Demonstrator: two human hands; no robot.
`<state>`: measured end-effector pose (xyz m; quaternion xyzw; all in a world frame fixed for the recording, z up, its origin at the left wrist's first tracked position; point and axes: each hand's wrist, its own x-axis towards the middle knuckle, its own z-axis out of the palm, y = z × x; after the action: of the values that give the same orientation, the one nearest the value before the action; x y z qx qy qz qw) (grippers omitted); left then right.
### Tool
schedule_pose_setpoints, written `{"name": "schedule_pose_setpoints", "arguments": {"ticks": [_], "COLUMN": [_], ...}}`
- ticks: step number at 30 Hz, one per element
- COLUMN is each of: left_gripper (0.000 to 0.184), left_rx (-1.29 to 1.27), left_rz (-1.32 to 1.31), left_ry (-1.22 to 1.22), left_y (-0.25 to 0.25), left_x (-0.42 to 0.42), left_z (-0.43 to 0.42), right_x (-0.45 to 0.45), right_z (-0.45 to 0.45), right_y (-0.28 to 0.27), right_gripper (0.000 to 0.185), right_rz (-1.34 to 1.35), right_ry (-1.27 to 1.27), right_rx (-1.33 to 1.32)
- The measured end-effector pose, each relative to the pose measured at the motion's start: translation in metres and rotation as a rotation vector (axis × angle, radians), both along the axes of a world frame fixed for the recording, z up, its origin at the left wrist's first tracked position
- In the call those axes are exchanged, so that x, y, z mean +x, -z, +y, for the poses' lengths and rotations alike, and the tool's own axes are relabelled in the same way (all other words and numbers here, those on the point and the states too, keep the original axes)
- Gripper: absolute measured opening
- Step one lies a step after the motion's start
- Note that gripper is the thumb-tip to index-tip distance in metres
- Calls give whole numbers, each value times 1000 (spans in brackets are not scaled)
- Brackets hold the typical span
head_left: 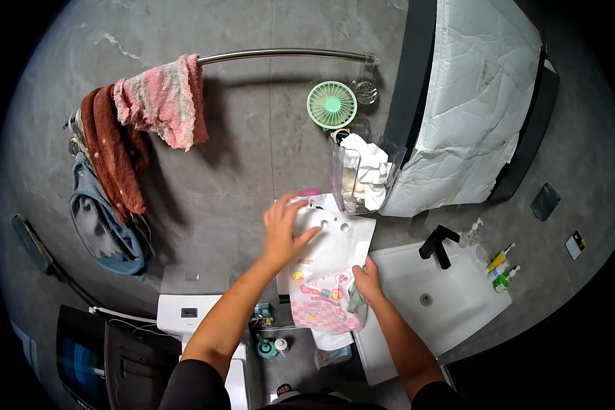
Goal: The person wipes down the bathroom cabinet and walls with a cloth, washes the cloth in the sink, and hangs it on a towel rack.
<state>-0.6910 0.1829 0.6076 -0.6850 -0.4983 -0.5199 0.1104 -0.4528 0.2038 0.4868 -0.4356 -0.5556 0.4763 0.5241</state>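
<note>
Bin holds white wads; right fingers grip bag

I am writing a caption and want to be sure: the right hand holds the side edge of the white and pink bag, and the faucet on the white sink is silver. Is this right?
Not quite: the faucet is black, not silver, as the head view shows. The right hand does hold the side edge of the white and pink bag, and the sink is white.

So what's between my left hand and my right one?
In the head view, what looks like a white printed bag spans the stretch between your left hand and your right hand, which pinches its edge.
</note>
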Motion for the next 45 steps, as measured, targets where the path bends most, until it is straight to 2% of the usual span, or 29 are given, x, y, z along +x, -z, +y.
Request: {"name": "schedule_pose_setpoints", "arguments": {"ticks": [1, 2, 5, 8, 11, 15, 21, 26, 30, 33, 36, 37, 40, 43, 45], "left_gripper": [64, 59, 49, 40, 37, 29, 22, 20, 22, 30, 45, 50, 62, 61, 61], "left_rx": [-61, -98, -287, -431, -426, -263, -286, -253, -230, -323, -132, -119, -139, -211, -263], "left_rz": [79, 32, 69, 8, -318, -237, -230, -153, -104, -81, -9, -34, -111, -171, -235], "left_ry": [58, 78, 11, -129, -71, -58, -250, -250, -237, -240, -255, -269, -314, -276, -295], "left_y": [1, 8, 17, 9, 4, -2, -3, -6, -1, 2, 10, 16, 47, 86, 100], "left_x": [0, 3, 1, -4, -11, -18, -8, -9, -8, -9, -7, -7, -5, -8, -15], "left_z": [0, 4, 15, 22, 37, 55, 58, 57, 57, 54, 23, 12, -31, -73, -101], "right_x": [1, 2, 6, -5, -19, -36, -38, -38, -37, -37, -15, -4, 13, -3, -39], "right_z": [-1, -2, 16, 7, 21, 40, 52, 55, 50, 37, 6, -2, -37, -63, -83], "right_y": [-3, -5, 13, -17, -26, -24, -21, -25, -21, -18, -21, -17, -17, -37, -68], "right_gripper": [36, 36, 35, 31, 29, 26, 27, 26, 24, 32, 41, 47, 36, 34, 33], "right_rz": [-38, -76, -210, -16, -19, -138, -179, -284, -574, -674, -488, -519, -398, -422, -391], "right_ry": [-17, -33, -1, -129, -164, -10, 0, -2, 105, 157, 234, 288, 264, 170, -12], "right_rx": [13, 26, 194, 27, -65, -18, -55, -19, 227, 282, 281, 265, 288, 615, 778]}}
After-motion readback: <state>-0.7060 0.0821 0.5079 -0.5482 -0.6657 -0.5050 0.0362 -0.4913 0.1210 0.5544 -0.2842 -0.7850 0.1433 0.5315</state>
